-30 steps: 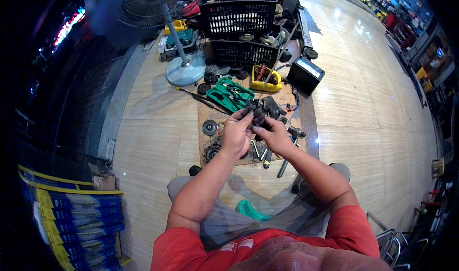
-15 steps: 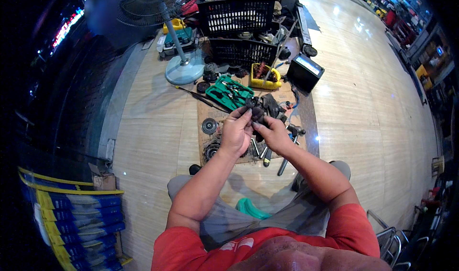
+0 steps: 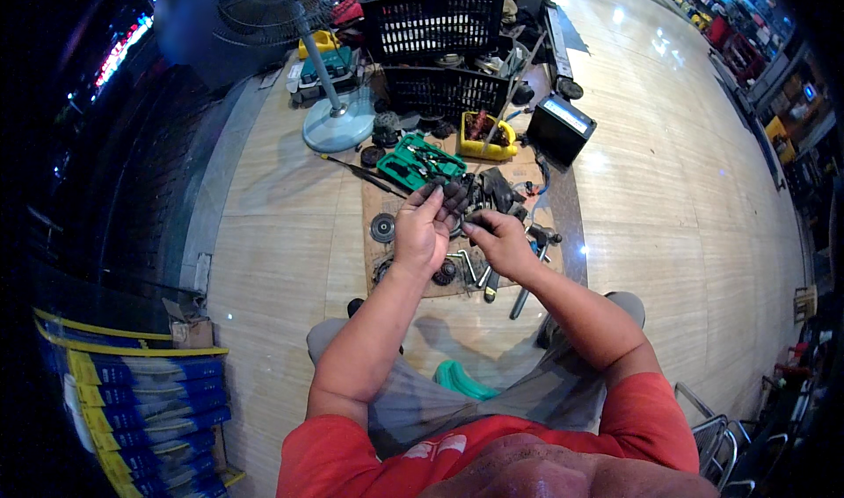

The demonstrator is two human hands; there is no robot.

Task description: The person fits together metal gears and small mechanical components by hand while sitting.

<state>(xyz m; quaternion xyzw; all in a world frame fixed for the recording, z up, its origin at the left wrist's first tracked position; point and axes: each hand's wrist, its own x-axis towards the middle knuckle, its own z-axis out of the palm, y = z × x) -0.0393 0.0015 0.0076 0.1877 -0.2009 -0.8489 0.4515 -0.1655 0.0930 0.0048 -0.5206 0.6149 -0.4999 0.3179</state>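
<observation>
My left hand (image 3: 424,227) is turned palm up above the cardboard (image 3: 374,276), its blackened fingers stretched out and nothing plainly in them. Just to its right, my right hand (image 3: 499,241) is closed, with thumb and fingertips pinched together. Anything between those fingertips is too dark and small to make out. Dark metal parts (image 3: 499,190) lie just beyond the hands. A green tool case (image 3: 411,163) stands open past my left fingertips. On the near side of the hands are a toothed round part (image 3: 445,273), a hex key (image 3: 469,264) and a hammer (image 3: 527,278).
A round disc (image 3: 382,227) lies on the cardboard's left. Further off stand a yellow container (image 3: 485,151), a black battery (image 3: 560,131), stacked black crates (image 3: 435,23) and a pedestal fan (image 3: 339,130). A blue-and-yellow rack (image 3: 149,401) is at the lower left.
My left hand has moved slightly left, away from my right, and opened palm up. The dark part both hands were holding no longer shows clearly between them.
</observation>
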